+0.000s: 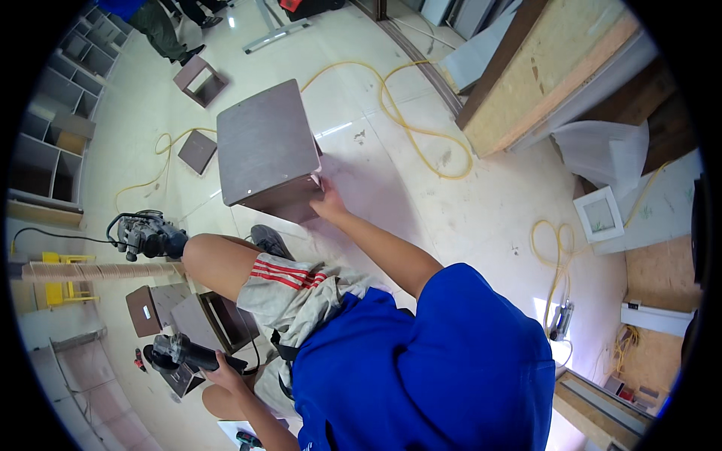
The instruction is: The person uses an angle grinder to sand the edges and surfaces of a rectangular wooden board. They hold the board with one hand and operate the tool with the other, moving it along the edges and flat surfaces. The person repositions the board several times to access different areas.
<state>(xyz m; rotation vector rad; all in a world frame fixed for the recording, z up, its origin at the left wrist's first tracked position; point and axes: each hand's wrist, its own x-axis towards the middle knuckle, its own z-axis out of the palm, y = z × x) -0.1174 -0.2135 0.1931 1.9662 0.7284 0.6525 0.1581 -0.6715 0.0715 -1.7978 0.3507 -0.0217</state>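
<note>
My left hand (224, 373) is closed around the dark body of an angle grinder (197, 356), its metal head pointing away to the left. A black cord hangs by it near my leg. Ahead of me a grey-brown wooden box (267, 139) stands on the floor, its flat top panel tilted in view. My right hand (329, 203) grips the box at its near right edge, thumb on the front face. The other fingers are partly hidden at the corner, where a small pale patch shows.
Left of my knee stands a dark machine (150, 234) with a ribbed hose (101, 271). Smaller brown boxes (201, 80) and a flat panel (198, 152) lie on the floor. A yellow hose (398, 120) loops across it. A person's legs (159, 34) show at the far left.
</note>
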